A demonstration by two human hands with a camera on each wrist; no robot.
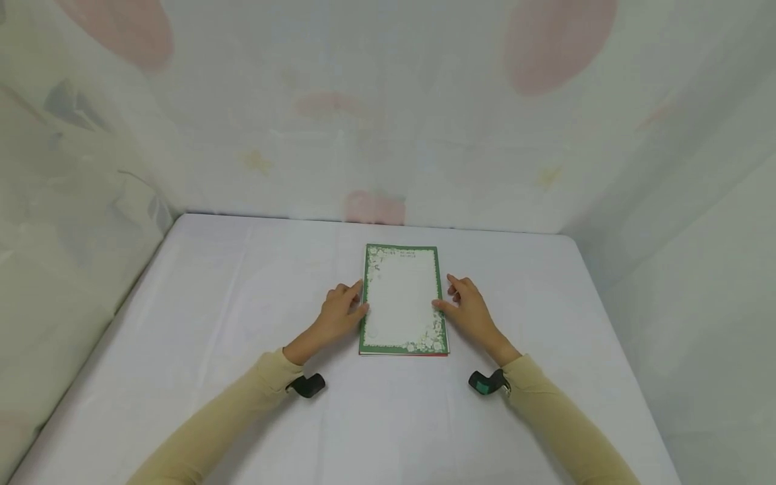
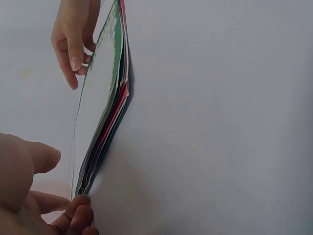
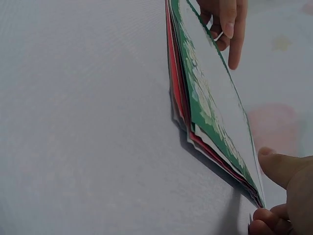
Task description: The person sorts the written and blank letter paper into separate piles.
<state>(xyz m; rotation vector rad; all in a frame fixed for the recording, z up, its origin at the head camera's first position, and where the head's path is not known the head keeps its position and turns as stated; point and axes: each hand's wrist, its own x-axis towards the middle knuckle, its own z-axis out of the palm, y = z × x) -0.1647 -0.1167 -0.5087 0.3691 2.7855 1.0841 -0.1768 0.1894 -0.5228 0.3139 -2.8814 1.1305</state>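
A stack of paper sheets (image 1: pixel 403 296) lies flat on the table, its top sheet white with a green floral border. Red and dark layers show along its edge (image 2: pixel 111 117) in the left wrist view. At the stack's left side is my left hand (image 1: pixel 337 313), curled fingertips touching the edge and thumb raised apart from the index finger. My right hand (image 1: pixel 475 315) is at the opposite side, its thumb by the border and its lower fingers (image 3: pixel 266 220) against the edge. Neither hand visibly pinches the stack.
A white cloth covers the table (image 1: pixel 242 289). Pale curtains with faint pink patches (image 1: pixel 558 47) hang behind and at both sides. Each wrist bears a small black device, such as the right one (image 1: pixel 485 382), beside a beige sleeve (image 1: pixel 564 424).
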